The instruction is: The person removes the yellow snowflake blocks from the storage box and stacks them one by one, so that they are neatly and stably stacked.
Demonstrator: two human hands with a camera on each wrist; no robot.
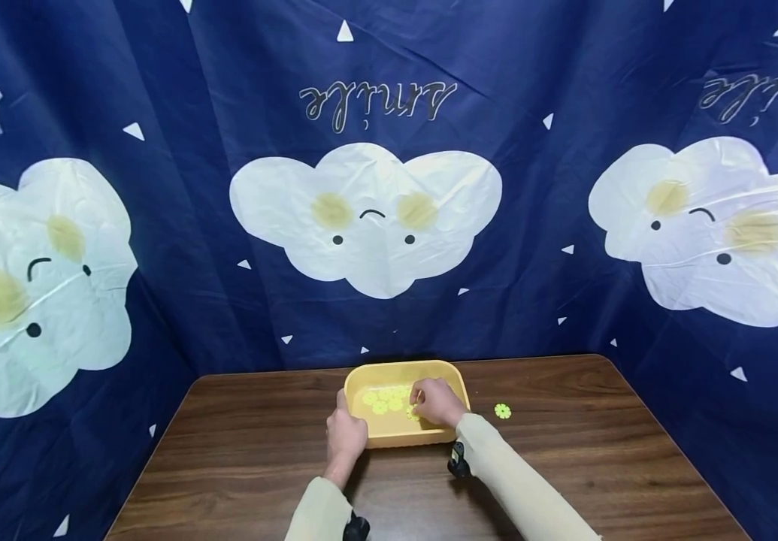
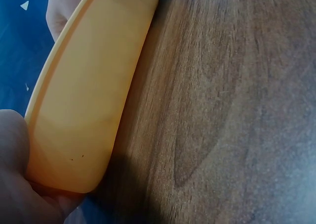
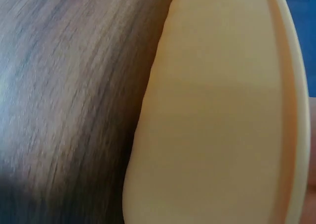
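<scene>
A yellow rectangular plastic bin (image 1: 405, 439) sits on the wooden table, with several yellow-green flower-shaped pieces (image 1: 380, 407) lying on its floor. My left hand (image 1: 346, 434) grips the bin's left end near the front corner. In the left wrist view, the thumb (image 2: 12, 140) lies at the rim and the other fingers are mostly hidden behind the bin wall. My right hand (image 1: 437, 402) reaches over the front rim into the bin, its bent fingertips pinching a flower-shaped piece (image 1: 412, 413). The right wrist view shows mainly the bin's outer wall (image 3: 212, 110), which hides the fingers.
One more flower-shaped piece (image 1: 502, 411) lies on the table (image 1: 585, 436), right of the bin. A dark blue curtain (image 1: 389, 327) with white clouds hangs behind and along both sides of the table.
</scene>
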